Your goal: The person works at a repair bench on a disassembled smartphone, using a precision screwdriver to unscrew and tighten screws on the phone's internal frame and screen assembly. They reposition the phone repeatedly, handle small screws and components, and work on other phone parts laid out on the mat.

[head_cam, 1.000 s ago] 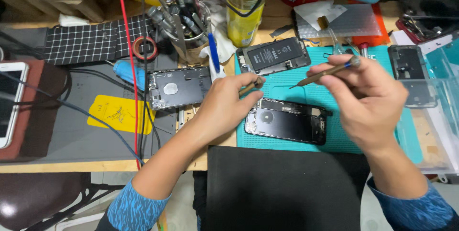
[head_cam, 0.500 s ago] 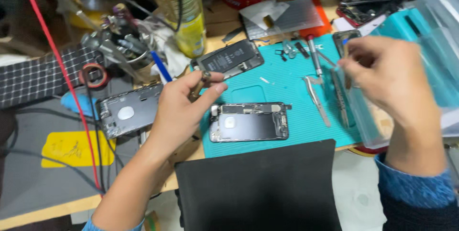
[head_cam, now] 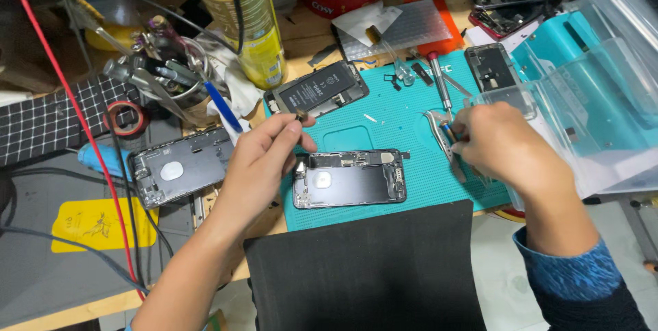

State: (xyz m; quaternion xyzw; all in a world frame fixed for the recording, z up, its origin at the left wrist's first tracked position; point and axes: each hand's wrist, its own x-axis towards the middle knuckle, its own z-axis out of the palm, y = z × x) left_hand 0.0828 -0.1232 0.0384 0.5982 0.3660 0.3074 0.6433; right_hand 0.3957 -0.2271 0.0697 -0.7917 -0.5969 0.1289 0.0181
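Observation:
An opened phone housing [head_cam: 349, 179] lies flat on the teal work mat [head_cam: 411, 108]. My left hand [head_cam: 264, 160] hovers just left of it, thumb and forefinger pinching a tiny dark part [head_cam: 299, 116] above the housing's upper left corner. My right hand [head_cam: 504, 146] rests at the mat's right side, fingers closed around a thin screwdriver [head_cam: 449, 133] next to metal tweezers [head_cam: 442, 136]. A phone battery assembly [head_cam: 317, 90] lies at the mat's top left.
A second phone housing [head_cam: 179, 166] sits on the grey mat at left. A yellow spray can [head_cam: 247, 19] and a tool cup [head_cam: 164, 74] stand behind. A black cloth [head_cam: 363, 269] covers the near edge. Clear plastic sheets [head_cam: 589, 98] and another screwdriver [head_cam: 439, 77] lie at right.
My right hand came down from holding a tool in the air to the mat's right side. The left hand kept its pinch near the housing. The view swung left.

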